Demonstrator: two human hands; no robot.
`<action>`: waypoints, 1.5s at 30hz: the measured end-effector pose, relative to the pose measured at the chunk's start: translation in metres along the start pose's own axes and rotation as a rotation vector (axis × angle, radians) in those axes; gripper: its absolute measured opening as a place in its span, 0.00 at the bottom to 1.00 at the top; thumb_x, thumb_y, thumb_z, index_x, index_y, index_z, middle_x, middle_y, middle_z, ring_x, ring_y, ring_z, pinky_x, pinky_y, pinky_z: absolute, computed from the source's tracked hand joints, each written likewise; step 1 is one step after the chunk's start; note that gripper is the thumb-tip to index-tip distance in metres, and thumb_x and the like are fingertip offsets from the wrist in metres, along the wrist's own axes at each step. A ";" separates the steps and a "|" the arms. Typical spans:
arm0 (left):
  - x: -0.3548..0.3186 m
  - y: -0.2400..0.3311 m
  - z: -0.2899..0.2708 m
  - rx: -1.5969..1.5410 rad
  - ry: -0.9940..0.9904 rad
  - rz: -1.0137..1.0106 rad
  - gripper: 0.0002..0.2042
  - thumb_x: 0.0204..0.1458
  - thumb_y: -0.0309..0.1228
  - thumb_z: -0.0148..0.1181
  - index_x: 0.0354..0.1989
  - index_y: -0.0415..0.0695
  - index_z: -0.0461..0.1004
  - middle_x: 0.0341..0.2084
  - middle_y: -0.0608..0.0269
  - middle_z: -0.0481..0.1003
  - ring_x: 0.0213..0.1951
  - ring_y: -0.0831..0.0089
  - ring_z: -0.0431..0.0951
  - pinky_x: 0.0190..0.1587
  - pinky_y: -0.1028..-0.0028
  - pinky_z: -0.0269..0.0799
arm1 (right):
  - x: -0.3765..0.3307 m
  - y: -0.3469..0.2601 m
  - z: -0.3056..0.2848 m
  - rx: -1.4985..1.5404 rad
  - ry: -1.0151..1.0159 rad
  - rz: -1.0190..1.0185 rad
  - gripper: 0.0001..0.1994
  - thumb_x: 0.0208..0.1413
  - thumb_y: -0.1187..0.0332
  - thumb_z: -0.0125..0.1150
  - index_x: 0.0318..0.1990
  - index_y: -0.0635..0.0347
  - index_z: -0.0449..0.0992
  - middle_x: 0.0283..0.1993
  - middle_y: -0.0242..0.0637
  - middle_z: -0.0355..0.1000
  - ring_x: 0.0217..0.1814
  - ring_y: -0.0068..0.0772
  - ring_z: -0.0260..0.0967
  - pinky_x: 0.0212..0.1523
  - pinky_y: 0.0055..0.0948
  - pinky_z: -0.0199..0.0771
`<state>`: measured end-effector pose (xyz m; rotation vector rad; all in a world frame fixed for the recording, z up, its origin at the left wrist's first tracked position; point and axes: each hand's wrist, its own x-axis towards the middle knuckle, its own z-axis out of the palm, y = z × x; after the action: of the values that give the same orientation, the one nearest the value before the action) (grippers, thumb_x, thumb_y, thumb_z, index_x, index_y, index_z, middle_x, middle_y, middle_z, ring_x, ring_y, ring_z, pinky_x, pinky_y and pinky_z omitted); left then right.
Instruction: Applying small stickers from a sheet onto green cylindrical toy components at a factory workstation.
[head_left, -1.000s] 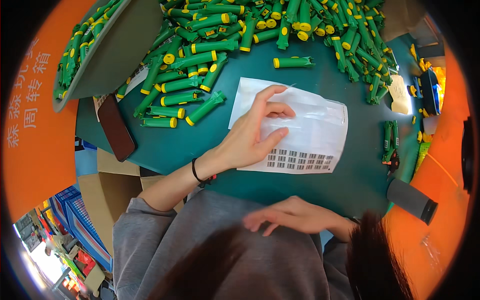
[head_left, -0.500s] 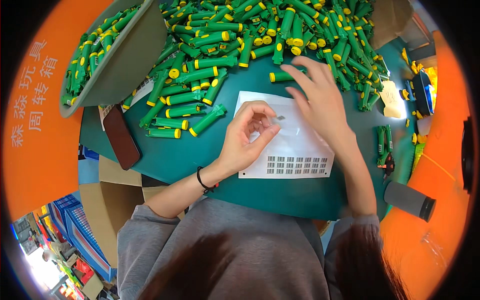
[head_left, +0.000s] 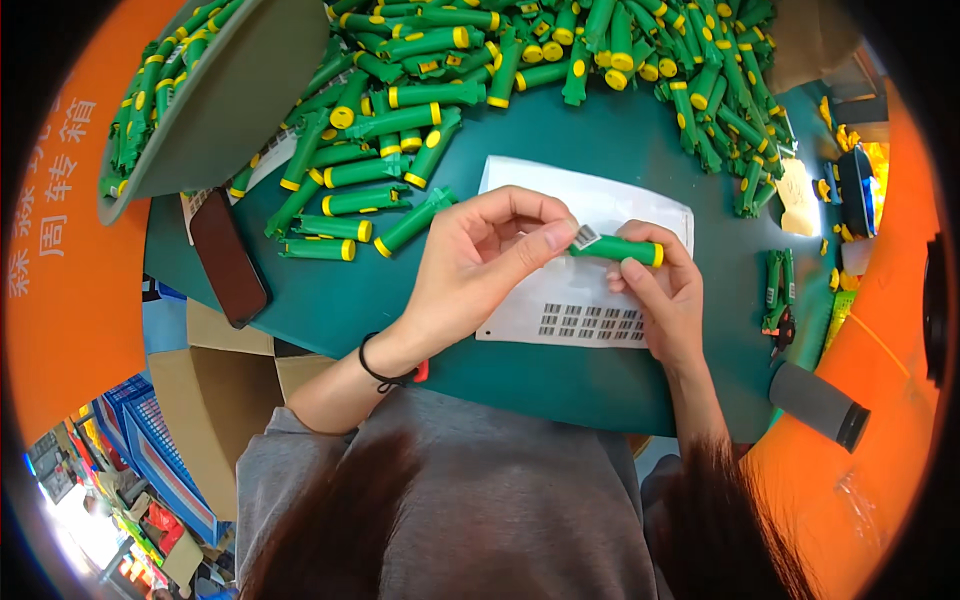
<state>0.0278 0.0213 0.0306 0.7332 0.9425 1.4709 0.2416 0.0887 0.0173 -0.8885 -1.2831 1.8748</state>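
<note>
My right hand (head_left: 662,300) holds a green tube with a yellow end cap (head_left: 620,249) level above a white sticker sheet (head_left: 590,285) that lies on the green table (head_left: 340,300). My left hand (head_left: 480,265) pinches a small barcode sticker (head_left: 584,237) against the tube's left end. Rows of small barcode stickers (head_left: 592,322) fill the near part of the sheet. A black band circles my left wrist.
A big heap of green and yellow tubes (head_left: 520,60) covers the far table. A grey tray (head_left: 215,95) with more tubes stands far left. A dark phone (head_left: 228,270) lies at the left edge, a black cylinder (head_left: 822,405) at the right, cardboard boxes below left.
My right hand came back from the heap with a green tube and brought it over the sheet. My left hand lifted a sticker off the sheet and met the tube's end.
</note>
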 end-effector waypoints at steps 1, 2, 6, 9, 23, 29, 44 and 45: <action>-0.001 0.003 0.002 0.040 -0.036 -0.013 0.07 0.59 0.25 0.62 0.43 0.36 0.76 0.39 0.63 0.77 0.37 0.83 0.73 0.41 0.80 0.69 | -0.004 -0.001 0.002 0.044 0.030 0.073 0.15 0.57 0.81 0.60 0.52 0.66 0.70 0.48 0.40 0.70 0.40 0.25 0.72 0.42 0.22 0.75; -0.001 0.006 0.006 0.081 -0.077 -0.029 0.08 0.59 0.26 0.62 0.42 0.35 0.76 0.41 0.62 0.77 0.38 0.82 0.72 0.41 0.79 0.68 | -0.009 0.000 0.001 0.092 0.064 0.144 0.16 0.58 0.81 0.59 0.54 0.67 0.70 0.48 0.40 0.72 0.41 0.25 0.72 0.43 0.23 0.75; 0.000 0.032 0.019 0.566 -0.157 -0.091 0.05 0.57 0.25 0.63 0.38 0.38 0.77 0.41 0.65 0.78 0.42 0.82 0.73 0.47 0.78 0.69 | -0.018 0.006 0.002 0.040 0.041 -0.035 0.19 0.58 0.82 0.59 0.58 0.69 0.68 0.52 0.45 0.73 0.48 0.30 0.75 0.49 0.29 0.79; 0.002 0.023 0.027 0.680 -0.177 0.036 0.03 0.56 0.23 0.62 0.36 0.38 0.76 0.39 0.64 0.78 0.40 0.78 0.74 0.47 0.75 0.69 | -0.021 0.014 0.002 -0.008 0.025 -0.147 0.19 0.55 0.85 0.60 0.56 0.70 0.70 0.54 0.47 0.72 0.54 0.34 0.73 0.54 0.32 0.77; 0.013 0.021 0.033 0.970 -0.264 0.095 0.04 0.55 0.22 0.62 0.37 0.36 0.75 0.34 0.62 0.78 0.37 0.74 0.76 0.44 0.76 0.71 | -0.020 0.022 -0.004 -0.119 -0.038 -0.277 0.19 0.54 0.87 0.61 0.54 0.71 0.74 0.58 0.47 0.70 0.59 0.36 0.71 0.59 0.33 0.75; 0.014 0.020 0.034 1.027 -0.255 0.119 0.04 0.54 0.22 0.63 0.36 0.37 0.76 0.32 0.61 0.78 0.36 0.71 0.77 0.41 0.75 0.71 | -0.021 0.020 -0.003 -0.120 -0.024 -0.243 0.19 0.54 0.87 0.61 0.55 0.71 0.74 0.58 0.46 0.70 0.58 0.35 0.71 0.59 0.33 0.75; 0.014 0.017 0.036 1.078 -0.254 0.177 0.05 0.53 0.23 0.63 0.36 0.37 0.76 0.30 0.60 0.77 0.34 0.68 0.77 0.37 0.74 0.71 | -0.021 0.022 -0.003 -0.101 -0.029 -0.234 0.19 0.54 0.87 0.61 0.55 0.69 0.74 0.58 0.44 0.70 0.59 0.33 0.70 0.60 0.31 0.75; 0.014 0.017 0.037 1.080 -0.245 0.166 0.05 0.54 0.23 0.63 0.36 0.37 0.75 0.30 0.60 0.77 0.33 0.68 0.77 0.37 0.74 0.71 | -0.022 0.021 -0.003 -0.085 -0.024 -0.216 0.19 0.54 0.87 0.61 0.55 0.69 0.74 0.58 0.44 0.70 0.59 0.33 0.70 0.60 0.31 0.75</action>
<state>0.0498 0.0401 0.0624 1.7527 1.4966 0.8795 0.2519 0.0660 -0.0005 -0.7404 -1.4221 1.6779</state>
